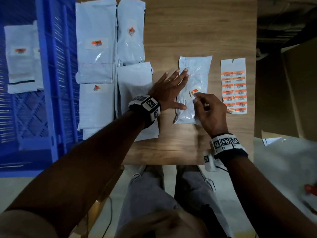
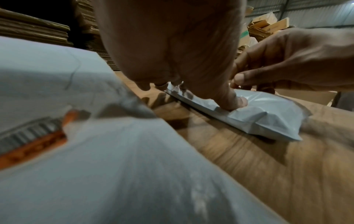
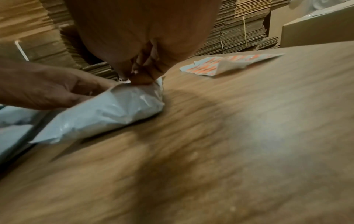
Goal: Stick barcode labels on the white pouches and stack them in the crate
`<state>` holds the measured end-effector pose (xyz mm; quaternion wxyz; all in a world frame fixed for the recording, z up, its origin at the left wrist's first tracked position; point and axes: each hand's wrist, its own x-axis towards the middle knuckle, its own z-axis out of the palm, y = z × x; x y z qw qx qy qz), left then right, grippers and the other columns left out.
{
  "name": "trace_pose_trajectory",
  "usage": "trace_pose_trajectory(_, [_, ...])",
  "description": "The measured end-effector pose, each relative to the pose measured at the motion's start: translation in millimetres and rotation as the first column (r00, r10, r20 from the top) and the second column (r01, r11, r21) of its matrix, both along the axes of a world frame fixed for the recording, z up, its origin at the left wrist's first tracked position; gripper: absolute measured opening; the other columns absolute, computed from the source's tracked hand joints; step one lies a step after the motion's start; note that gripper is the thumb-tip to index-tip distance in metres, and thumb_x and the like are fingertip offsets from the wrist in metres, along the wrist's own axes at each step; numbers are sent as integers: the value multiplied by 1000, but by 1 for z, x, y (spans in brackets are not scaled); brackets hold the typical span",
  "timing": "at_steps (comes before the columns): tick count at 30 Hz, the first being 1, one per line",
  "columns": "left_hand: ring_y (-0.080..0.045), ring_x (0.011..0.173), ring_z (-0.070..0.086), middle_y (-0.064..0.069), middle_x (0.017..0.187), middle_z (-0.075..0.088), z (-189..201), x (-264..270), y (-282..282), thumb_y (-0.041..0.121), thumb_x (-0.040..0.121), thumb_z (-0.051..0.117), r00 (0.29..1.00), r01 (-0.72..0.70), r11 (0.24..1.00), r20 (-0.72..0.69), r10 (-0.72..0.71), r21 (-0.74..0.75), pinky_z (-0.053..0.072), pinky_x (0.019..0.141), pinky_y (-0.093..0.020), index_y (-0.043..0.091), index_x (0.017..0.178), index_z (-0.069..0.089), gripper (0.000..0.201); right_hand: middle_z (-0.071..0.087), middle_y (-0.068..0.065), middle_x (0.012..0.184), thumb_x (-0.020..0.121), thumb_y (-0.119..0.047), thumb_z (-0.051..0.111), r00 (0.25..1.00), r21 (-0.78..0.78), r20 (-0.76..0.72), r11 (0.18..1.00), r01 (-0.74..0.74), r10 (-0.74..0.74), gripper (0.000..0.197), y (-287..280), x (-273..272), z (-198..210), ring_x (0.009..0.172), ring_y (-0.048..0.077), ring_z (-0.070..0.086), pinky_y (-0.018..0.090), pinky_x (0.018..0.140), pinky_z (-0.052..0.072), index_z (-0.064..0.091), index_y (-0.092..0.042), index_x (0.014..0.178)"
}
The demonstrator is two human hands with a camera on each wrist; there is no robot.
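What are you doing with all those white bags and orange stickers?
A person is sticking barcode labels on pouches. The left hand holds one white pouch flat on the table, while the right hand pinches an orange label onto it. The label sheet lies beside it, and the blue crate already holds labelled pouches.

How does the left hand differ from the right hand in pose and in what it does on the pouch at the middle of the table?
The left hand lies flat with fingers spread, pressing the pouch along its left side; the right hand has its fingers curled, pinching at the orange barcode label. The left hand holds nothing, while the right works the label on the pouch's middle. Both touch the same pouch, and each wrist wears a marker band.
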<state>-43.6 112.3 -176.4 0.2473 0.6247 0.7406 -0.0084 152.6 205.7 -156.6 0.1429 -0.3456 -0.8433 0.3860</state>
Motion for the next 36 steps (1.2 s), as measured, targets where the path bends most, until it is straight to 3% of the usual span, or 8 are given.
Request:
trace_pose_trajectory(3, [-30,156,8,-8,170,-3,-4,-1,-3,76,82,56,1000,6,1000,-21,-5,12,10,124,-52,11,161,6,114,73,1,105,98,-25,68,1000,6,-7,1000,15,-14,20,-1,-1,-6,93,14,68,40,80,58,75,-15,112])
trace_pose_trajectory(5, [-30,156,9,-10,169,-2,-5,-1,-4,77,82,56,999,17,999,-37,-16,29,12,124,-52,10,161,7,115,74,2,103,96,-26,70,1000,16,-4,1000,18,-18,19,-2,-3,-6,93,14,68,36,82,57,77,-15,110])
trace_pose_trajectory(9, [-27,156,7,-11,169,-2,-2,1,-3,74,79,62,998,36,996,-44,-32,86,15,124,-51,9,161,5,119,73,5,97,91,-22,76,998,9,-34,998,54,-54,18,-5,-8,-7,84,9,66,19,80,53,79,-13,107])
trace_pose_trajectory(14, [-24,156,1,-7,170,-5,-2,-6,3,75,84,56,995,95,995,0,-95,14,9,125,-50,11,161,3,113,71,3,93,90,-18,77,996,-4,-56,998,70,-70,17,-7,-10,-13,80,14,67,30,77,56,80,-13,106])
trace_pose_trajectory(20, [-23,156,-2,-4,170,-8,-1,-8,4,76,83,56,995,84,996,50,-83,-4,8,125,-52,14,162,-1,115,68,-9,89,90,-18,76,990,-57,-77,992,114,-118,11,-5,-12,-16,77,0,64,18,71,53,80,-14,100])
trace_pose_trajectory(24, [-23,156,-2,-4,169,-8,-1,-9,6,76,83,57,994,90,996,57,-89,-14,7,124,-52,14,161,-1,116,68,-6,88,89,-18,76,986,-104,-64,983,148,-155,5,-7,-13,-18,74,-1,63,14,68,49,78,-15,93])
trace_pose_trajectory(30, [-24,156,-3,-5,169,-10,0,-7,6,74,83,59,995,86,996,58,-85,-23,7,124,-52,14,161,-2,116,72,-1,89,82,-22,72,978,-166,-49,968,190,-200,4,-5,-19,-16,73,9,66,24,67,55,75,-22,84])
trace_pose_trajectory(36, [-25,156,-3,-6,169,-9,1,-7,7,72,84,60,995,88,996,42,-87,-29,9,123,-52,12,161,-1,115,70,-4,93,86,-22,78,980,-101,-64,978,183,-190,14,-12,-16,-17,75,-1,63,12,69,49,78,-17,99])
